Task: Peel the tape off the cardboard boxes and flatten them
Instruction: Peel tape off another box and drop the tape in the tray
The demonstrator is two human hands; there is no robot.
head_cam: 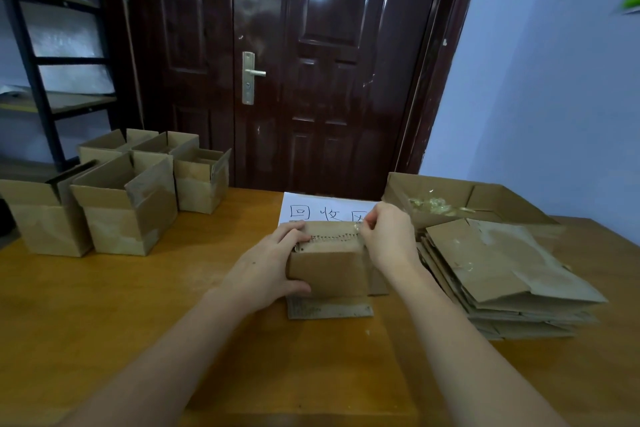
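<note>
A small brown cardboard box [329, 267] stands in the middle of the wooden table [138, 305], its lower flaps spread flat under it. My left hand [273, 263] grips its left side, thumb low on the front face and fingers over the top edge. My right hand [386, 236] pinches a strip of clear tape [356, 227] at the box's top right corner. The tape is partly lifted off the top seam.
Several open taped boxes [128, 204] stand at the table's left. A stack of flattened boxes [502, 274] lies at the right. Behind it an open box [450, 201] holds crumpled tape. A white sheet with writing [322, 208] lies behind the box. A dark door is beyond.
</note>
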